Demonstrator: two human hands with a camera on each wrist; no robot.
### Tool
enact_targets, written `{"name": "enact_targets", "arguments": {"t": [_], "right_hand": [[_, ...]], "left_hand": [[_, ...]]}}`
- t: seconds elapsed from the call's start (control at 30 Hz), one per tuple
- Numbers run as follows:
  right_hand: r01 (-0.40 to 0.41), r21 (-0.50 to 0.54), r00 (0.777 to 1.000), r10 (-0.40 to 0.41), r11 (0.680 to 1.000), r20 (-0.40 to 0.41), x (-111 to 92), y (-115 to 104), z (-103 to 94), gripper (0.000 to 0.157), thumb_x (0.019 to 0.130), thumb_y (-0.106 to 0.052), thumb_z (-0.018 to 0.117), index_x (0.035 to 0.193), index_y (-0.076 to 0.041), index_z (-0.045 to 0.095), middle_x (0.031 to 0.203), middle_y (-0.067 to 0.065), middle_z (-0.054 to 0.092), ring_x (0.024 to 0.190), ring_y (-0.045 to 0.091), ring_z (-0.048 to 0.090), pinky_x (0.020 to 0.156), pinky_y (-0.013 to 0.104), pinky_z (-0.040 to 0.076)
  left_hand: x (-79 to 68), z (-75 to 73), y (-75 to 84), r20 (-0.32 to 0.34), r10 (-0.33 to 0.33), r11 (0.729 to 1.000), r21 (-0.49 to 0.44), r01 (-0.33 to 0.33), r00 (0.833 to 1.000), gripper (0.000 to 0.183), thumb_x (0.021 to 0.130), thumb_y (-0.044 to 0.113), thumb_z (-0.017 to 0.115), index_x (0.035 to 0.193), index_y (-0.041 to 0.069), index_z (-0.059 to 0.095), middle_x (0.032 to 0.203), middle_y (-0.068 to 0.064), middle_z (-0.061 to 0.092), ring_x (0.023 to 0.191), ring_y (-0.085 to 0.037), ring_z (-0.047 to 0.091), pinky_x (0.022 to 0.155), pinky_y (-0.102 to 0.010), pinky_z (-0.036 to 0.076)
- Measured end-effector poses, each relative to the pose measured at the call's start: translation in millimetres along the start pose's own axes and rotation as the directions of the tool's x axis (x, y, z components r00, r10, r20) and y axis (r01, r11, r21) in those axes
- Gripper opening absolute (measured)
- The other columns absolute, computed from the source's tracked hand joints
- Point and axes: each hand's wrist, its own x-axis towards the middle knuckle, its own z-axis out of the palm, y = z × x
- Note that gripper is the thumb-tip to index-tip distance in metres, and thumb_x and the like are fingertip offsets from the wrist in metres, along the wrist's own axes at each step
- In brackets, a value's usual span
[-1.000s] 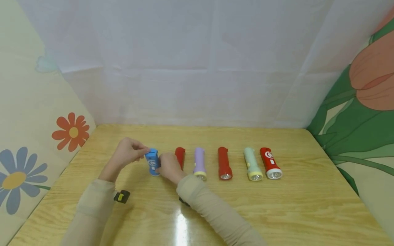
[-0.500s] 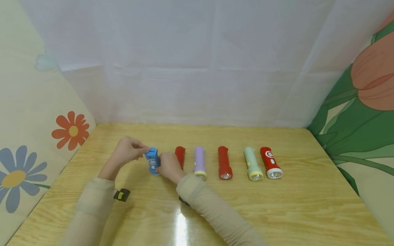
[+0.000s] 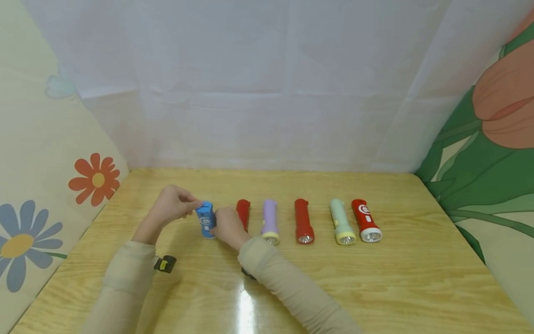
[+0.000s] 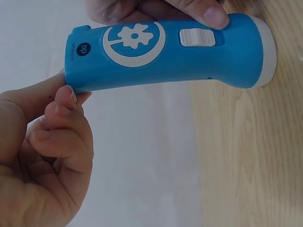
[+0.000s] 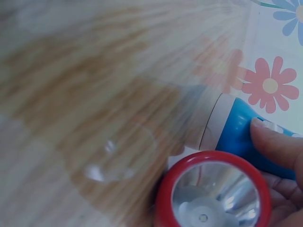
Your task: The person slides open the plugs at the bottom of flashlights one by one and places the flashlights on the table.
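A blue flashlight (image 3: 206, 221) with a white flower emblem stands on its white-rimmed head at the left of the row. My left hand (image 3: 173, 204) pinches its tail end at the top between thumb and fingers. Lower down, my right hand (image 3: 229, 228) grips the body from the right, its thumb beside the white switch (image 4: 197, 37) in the left wrist view. The right hand's other fingers are mostly hidden behind the blue body. Close by lies a red flashlight (image 3: 243, 211), partly covered by my right hand; its lens (image 5: 215, 194) faces the right wrist camera.
To the right, a purple flashlight (image 3: 270, 218), a second plain red one (image 3: 303, 218), a mint green one (image 3: 341, 220) and a red one with a white emblem (image 3: 365, 218) lie in a row on the wooden table (image 3: 375, 287). A white cloth (image 3: 267, 93) hangs behind.
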Motion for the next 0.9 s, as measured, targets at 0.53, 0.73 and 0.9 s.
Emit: {"name": "enact_targets", "arguments": {"t": [0.53, 0.73, 0.9], "right_hand": [[0.046, -0.027, 0.999, -0.046, 0.999, -0.012, -3.1, -1.2, 0.5, 0.026, 0.074, -0.011, 0.076, 0.095, -0.002, 0.064, 0.086, 0.006, 0.067, 0.079, 0.015, 0.062, 0.067, 0.021, 0.05], [0.041, -0.037, 0.999, -0.041, 0.998, -0.013, -3.3, -1.5, 0.3, 0.025, 0.074, -0.01, 0.075, 0.096, -0.003, 0.064, 0.087, 0.005, 0.067, 0.08, 0.015, 0.063, 0.067, 0.02, 0.051], [0.042, -0.035, 0.999, -0.042, 0.999, -0.014, -3.8, -2.1, -0.7, 0.026, 0.075, -0.01, 0.075, 0.098, -0.002, 0.064, 0.089, 0.006, 0.067, 0.081, 0.015, 0.063, 0.068, 0.02, 0.051]], "left_hand": [[0.7, 1.1, -0.7, 0.011, 0.046, 0.997, 0.059, -0.047, 0.999, 0.021, 0.083, 0.017, 0.068, 0.081, -0.003, 0.071, 0.061, -0.003, 0.062, 0.052, -0.014, 0.053, 0.05, -0.028, 0.047], [0.9, 0.8, 0.1, 0.005, 0.047, 0.996, 0.071, -0.047, 0.999, 0.021, 0.083, 0.018, 0.068, 0.08, -0.003, 0.07, 0.061, -0.006, 0.062, 0.051, -0.016, 0.054, 0.05, -0.029, 0.048], [2.5, 1.6, -0.8, 0.007, 0.048, 0.995, 0.088, -0.048, 0.999, 0.02, 0.083, 0.018, 0.068, 0.079, -0.002, 0.07, 0.062, -0.005, 0.062, 0.052, -0.016, 0.054, 0.05, -0.03, 0.048]]}}
